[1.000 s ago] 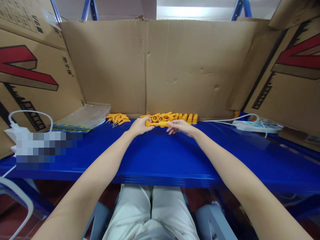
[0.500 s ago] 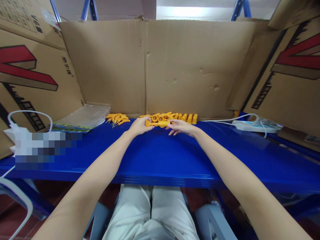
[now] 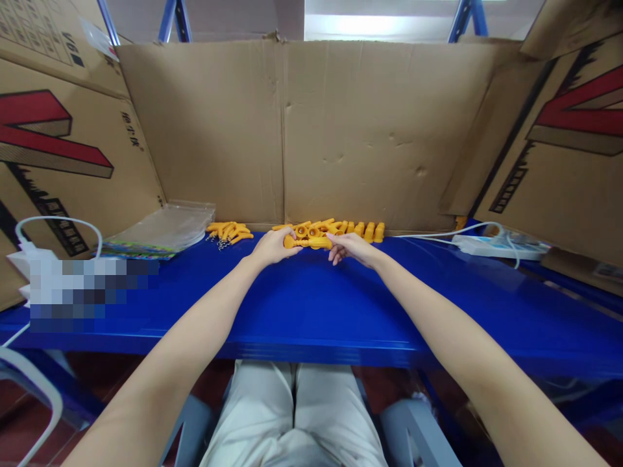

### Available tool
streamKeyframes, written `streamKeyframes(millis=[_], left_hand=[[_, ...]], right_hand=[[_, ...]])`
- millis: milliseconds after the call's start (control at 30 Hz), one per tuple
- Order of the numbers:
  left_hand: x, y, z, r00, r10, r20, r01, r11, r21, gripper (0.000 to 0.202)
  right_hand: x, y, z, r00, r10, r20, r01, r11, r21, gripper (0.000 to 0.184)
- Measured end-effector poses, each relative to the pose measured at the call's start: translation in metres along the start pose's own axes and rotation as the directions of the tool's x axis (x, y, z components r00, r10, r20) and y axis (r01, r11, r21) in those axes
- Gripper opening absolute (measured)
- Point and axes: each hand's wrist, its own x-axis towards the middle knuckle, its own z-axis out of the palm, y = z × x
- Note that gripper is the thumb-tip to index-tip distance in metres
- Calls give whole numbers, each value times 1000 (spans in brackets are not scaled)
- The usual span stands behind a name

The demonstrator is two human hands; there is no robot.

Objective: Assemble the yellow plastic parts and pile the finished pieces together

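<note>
An orange-yellow plastic piece [image 3: 314, 242], long and narrow with a rounded knob at its left end, lies level between my two hands. My left hand [image 3: 273, 246] is closed around the knob end. At the other end, the thumb and forefinger of my right hand [image 3: 349, 248] pinch the piece, with the remaining fingers curled below. Just behind it are several more orange-yellow plastic parts; two hollow cup-shaped ones [image 3: 307, 231] face me. Upright parts [image 3: 368, 231] stand in a row to the right. What exactly the held piece is, I cannot tell.
Curved orange parts with small metal chains [image 3: 228, 233] lie at the left, by a stack of clear plastic bags [image 3: 165, 224]. A white power strip [image 3: 499, 246] with cables sits at the right. Cardboard walls [image 3: 379, 136] enclose the blue table [image 3: 311, 305].
The fingers of my right hand have drawn together and curled in at the right end of the piece. My left hand has barely moved and keeps its hold.
</note>
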Motion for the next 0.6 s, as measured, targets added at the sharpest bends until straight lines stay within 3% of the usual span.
streamKeyframes(millis=[267,400,600], left_hand=[[0,-1,1,1000,9,-3,-9,1000,-8,32],[1,-2,1,1000,6,4,-6,1000,-8,31],[1,-4,2,1000,9,-14,-9,1000,-16,30]], right_hand=[[2,1,3,995,94,-13,-95,995,-38,55],[0,0,-4,989,145,29,-145,989,22,64],[0,4,-12,997,31,73,-37,996,83,33]])
